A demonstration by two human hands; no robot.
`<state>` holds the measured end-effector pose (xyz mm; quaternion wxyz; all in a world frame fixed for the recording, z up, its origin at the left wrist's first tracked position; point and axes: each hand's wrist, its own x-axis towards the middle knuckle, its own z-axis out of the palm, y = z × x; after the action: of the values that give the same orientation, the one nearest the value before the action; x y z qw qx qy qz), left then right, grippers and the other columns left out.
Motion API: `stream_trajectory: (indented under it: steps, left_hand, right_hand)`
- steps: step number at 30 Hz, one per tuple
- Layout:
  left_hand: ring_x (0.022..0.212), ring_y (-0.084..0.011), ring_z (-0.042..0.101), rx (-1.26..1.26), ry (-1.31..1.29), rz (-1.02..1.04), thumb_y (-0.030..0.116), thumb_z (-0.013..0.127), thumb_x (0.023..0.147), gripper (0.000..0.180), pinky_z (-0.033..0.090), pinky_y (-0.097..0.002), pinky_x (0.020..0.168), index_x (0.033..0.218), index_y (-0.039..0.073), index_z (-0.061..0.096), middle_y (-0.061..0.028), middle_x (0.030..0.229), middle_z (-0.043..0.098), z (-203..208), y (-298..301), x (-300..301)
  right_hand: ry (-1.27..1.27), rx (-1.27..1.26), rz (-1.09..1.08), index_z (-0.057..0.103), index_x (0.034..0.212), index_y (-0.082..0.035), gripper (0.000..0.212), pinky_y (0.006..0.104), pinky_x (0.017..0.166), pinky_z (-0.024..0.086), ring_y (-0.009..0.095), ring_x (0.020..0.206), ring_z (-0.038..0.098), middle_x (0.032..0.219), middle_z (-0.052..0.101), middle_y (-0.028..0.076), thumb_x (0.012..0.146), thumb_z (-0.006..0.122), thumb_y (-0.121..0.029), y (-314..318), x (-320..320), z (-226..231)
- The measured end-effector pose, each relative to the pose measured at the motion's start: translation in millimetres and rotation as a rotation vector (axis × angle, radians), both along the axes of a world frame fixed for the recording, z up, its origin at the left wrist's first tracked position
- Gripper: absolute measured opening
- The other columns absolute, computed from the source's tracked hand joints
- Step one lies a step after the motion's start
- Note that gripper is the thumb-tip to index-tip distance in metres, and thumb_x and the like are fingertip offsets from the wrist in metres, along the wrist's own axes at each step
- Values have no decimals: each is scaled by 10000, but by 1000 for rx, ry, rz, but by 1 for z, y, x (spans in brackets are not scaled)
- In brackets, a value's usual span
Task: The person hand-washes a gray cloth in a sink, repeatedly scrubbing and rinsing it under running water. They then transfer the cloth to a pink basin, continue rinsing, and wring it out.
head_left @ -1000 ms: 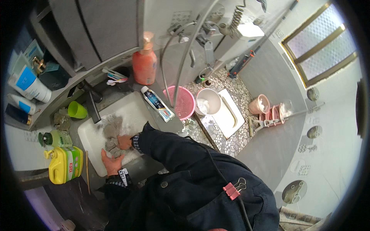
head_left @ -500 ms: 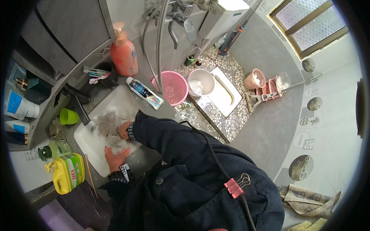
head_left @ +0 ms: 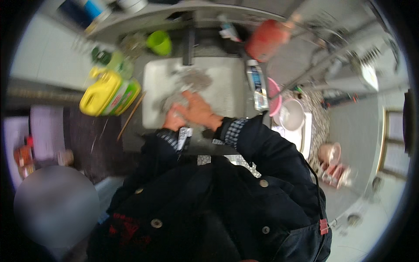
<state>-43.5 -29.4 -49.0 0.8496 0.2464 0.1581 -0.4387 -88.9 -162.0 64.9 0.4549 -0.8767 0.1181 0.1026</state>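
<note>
A wet grey cloth (head_left: pixel 196 80) lies bunched in the white sink (head_left: pixel 227 91), under the black faucet (head_left: pixel 188 43). Part of it reaches down to my hands. My right hand (head_left: pixel 200 110) comes in from the right with its fingers bent over the cloth. Close against it, my left hand (head_left: pixel 173 119) is closed on the cloth's near part, its fingers partly covered by the right hand. Both hands are slightly blurred. Dark sleeves with checked cuffs end at the wrists.
Left of the sink are a yellow jug (head_left: pixel 107 94), a thin stick (head_left: pixel 131 115) and a green cup (head_left: pixel 159 43). On the right are a toothpaste tube (head_left: pixel 257 85), a red pump bottle (head_left: pixel 266 40), a pink basin (head_left: pixel 275 97) and a white bucket (head_left: pixel 290 114).
My view has turned, so the sink now sits upright ahead of me. My left hand, spread open before, has come together with the right on the cloth.
</note>
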Motion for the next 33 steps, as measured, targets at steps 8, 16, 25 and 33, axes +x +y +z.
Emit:
stream_trajectory:
  steps: [8,16,25,33]
  left_hand:
    - [957,-239,608,323,60,116,326,460,942,350,492,-412,857,1143,54,548,-86,1033,626,43,-28,-6]
    - [1384,-385,68,173,267,288,431,572,875,852,183,-541,1087,1445,143,8,-155,1494,45,56,-1,17]
    - [1299,-337,304,230,297,72,505,544,855,795,270,-485,1062,1419,71,189,-144,1432,239,24,-15,-2]
    - [1146,-271,509,-153,35,54,379,396,970,427,414,-393,979,1252,71,481,-137,1239,528,23,-25,11]
  right_hand:
    - [66,-222,28,560,1137,8,576,434,836,469,424,966,579,952,619,286,875,480,-499,-38,38,-61]
    - [265,-681,-17,230,1397,-6,759,495,898,444,484,1065,527,1335,338,359,894,410,-546,-147,68,-83]
    - [270,-489,616,629,930,16,290,441,801,484,389,920,590,964,619,248,816,482,-207,-55,43,-105]
    - [-41,-230,295,559,1126,-6,448,444,851,456,393,1029,537,1157,508,271,850,512,-356,-28,-12,25]
